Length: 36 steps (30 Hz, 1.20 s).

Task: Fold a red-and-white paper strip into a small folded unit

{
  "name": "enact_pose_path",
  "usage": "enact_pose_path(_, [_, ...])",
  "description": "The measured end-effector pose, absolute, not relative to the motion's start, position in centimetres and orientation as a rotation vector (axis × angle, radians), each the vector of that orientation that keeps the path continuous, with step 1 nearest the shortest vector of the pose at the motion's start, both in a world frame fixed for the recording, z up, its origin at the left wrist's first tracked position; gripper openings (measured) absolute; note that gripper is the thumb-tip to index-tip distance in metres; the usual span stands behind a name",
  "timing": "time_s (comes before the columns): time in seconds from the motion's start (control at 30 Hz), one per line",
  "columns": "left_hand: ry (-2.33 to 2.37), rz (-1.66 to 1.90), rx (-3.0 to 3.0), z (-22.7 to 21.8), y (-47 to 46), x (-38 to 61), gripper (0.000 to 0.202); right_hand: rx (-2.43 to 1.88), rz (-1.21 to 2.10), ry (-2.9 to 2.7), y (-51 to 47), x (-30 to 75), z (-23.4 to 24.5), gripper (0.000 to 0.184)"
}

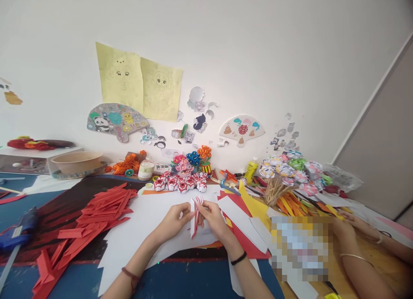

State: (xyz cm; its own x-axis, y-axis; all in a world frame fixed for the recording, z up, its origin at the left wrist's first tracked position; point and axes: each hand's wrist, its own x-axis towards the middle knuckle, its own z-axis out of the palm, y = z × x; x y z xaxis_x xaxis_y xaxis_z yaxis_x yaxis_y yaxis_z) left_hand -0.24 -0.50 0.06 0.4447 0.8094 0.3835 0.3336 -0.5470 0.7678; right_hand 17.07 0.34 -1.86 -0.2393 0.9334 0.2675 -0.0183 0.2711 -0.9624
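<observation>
Between my two hands, a red and white folded paper piece (pixel 194 219) is held upright above white paper sheets (pixel 145 238). My left hand (pixel 177 219) pinches its left side with thumb and fingers. From the right, my right hand (pixel 211 217) grips the upper folds. Just beyond my hands stand several red and white paper flowers (pixel 183 186). To my left lies a heap of folded red paper strips (pixel 100 208). Red paper sheets (pixel 248 238) and a yellow sheet (pixel 253 204) lie right of my hands.
A blue glue gun (pixel 21 232) lies at the far left. Behind are a tan basin (pixel 77 162), a white jar (pixel 146 170) and a yellow bottle (pixel 251 172). A bunch of paper flowers on sticks (pixel 277 183) stands right. Another person's hands (pixel 351 226) work at the right edge.
</observation>
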Motion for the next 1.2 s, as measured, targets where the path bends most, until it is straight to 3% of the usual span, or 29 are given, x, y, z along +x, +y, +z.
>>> enact_pose_path(0.57, [1.106,1.013,2.216,0.5,-0.8,-0.7,0.032,-0.883,1.107,-1.572,0.2,16.8,-2.0,0.047])
enact_pose_path(1.2, [1.487,0.909,2.365,1.2,-0.2,-2.6,0.024,-0.973,1.062,-1.475,0.2,16.5,-2.3,0.040])
